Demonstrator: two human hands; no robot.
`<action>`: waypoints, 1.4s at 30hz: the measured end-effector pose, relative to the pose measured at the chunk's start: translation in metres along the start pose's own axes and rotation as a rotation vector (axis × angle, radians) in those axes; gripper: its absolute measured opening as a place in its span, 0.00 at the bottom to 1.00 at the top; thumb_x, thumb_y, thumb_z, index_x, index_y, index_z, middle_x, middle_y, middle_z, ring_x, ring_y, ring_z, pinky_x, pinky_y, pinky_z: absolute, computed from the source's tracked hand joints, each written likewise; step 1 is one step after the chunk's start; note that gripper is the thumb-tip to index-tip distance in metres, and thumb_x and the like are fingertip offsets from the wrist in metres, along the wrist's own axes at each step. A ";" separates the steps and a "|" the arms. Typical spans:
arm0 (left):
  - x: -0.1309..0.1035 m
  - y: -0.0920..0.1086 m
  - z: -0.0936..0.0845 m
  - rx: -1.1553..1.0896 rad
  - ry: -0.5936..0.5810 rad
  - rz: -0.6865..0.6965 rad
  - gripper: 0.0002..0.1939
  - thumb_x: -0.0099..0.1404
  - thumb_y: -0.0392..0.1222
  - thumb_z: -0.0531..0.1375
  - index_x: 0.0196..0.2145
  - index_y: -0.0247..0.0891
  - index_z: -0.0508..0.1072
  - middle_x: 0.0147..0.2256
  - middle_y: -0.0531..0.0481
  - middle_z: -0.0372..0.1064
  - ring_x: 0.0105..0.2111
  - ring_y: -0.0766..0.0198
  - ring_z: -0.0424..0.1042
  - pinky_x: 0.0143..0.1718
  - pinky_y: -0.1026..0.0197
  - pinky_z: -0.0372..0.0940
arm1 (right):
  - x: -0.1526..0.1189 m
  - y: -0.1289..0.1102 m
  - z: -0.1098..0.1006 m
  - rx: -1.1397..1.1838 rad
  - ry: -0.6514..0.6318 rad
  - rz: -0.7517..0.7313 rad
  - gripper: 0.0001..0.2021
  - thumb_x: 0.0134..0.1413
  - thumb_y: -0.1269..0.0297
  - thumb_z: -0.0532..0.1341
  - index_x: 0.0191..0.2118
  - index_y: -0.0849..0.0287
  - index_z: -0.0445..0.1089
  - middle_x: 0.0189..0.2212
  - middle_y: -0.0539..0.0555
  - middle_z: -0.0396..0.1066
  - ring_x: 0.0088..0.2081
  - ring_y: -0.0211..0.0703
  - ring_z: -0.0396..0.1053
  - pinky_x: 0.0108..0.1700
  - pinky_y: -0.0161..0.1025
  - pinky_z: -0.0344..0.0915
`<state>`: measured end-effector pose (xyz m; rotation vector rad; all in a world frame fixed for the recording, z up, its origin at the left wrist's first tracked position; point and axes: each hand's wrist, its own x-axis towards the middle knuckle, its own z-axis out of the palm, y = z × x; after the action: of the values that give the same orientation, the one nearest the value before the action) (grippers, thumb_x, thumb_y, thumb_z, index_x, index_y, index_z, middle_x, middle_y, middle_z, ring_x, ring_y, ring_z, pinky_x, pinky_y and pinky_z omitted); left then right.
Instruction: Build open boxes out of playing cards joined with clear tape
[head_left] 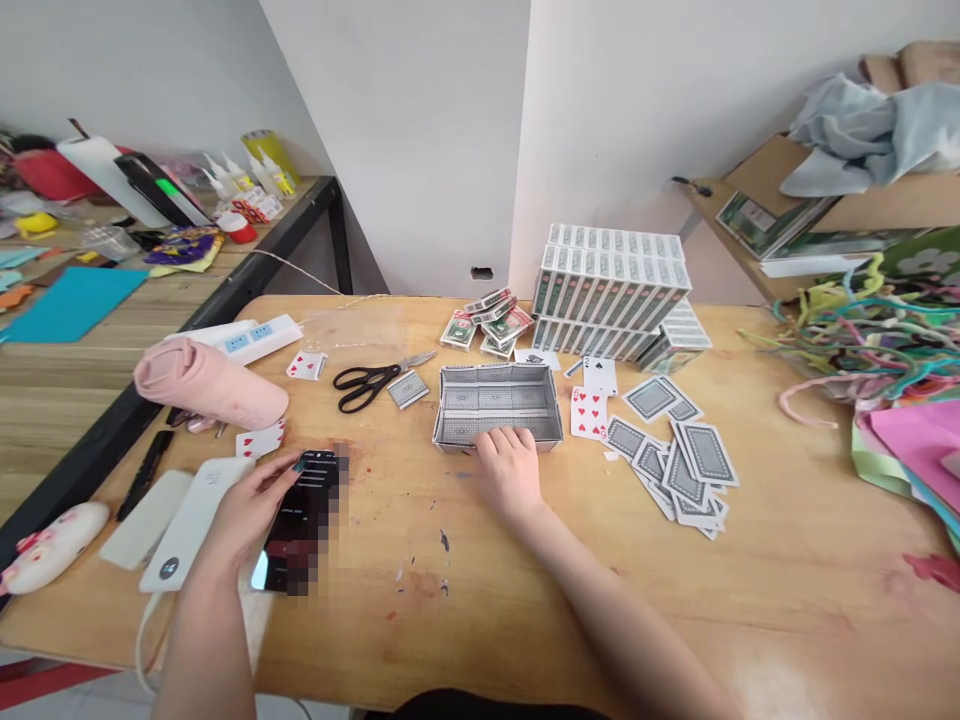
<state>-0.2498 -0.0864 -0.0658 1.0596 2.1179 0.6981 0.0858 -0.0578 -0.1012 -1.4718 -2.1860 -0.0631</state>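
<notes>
My left hand (251,500) is closed on the upper left edge of a black smartphone (289,530), whose screen is lit and partly blurred out. In the middle of the table stands an open rectangular box made of playing cards (499,400), its patterned grey card backs showing inside. My right hand (510,470) has its fingers curled over the box's front wall; the thumb is hidden. Black-handled scissors (367,385) lie left of the box beside a folded card piece (409,390). Right of the box are a six of hearts (589,412) and a scattered heap of face-down cards (686,475).
Stacked card packs (611,285) stand behind, near several loose packs (491,322). At left are a pink roll (210,385), a power strip (262,338), a white power bank (195,520) with its cable and a black marker (145,472). Pipe cleaners (862,320) pile up at right.
</notes>
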 end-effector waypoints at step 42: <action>-0.023 -0.002 -0.004 0.001 -0.130 -0.022 0.36 0.47 0.54 0.64 0.54 0.39 0.67 0.48 0.43 0.72 0.47 0.52 0.71 0.46 0.55 0.69 | -0.003 0.007 -0.004 0.039 0.062 -0.019 0.09 0.61 0.68 0.54 0.29 0.58 0.67 0.26 0.52 0.68 0.31 0.42 0.59 0.36 0.40 0.46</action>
<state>-0.2433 -0.1076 -0.0570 1.0519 2.0158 0.6010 0.0940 -0.0587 -0.0999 -1.4096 -2.1396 -0.0704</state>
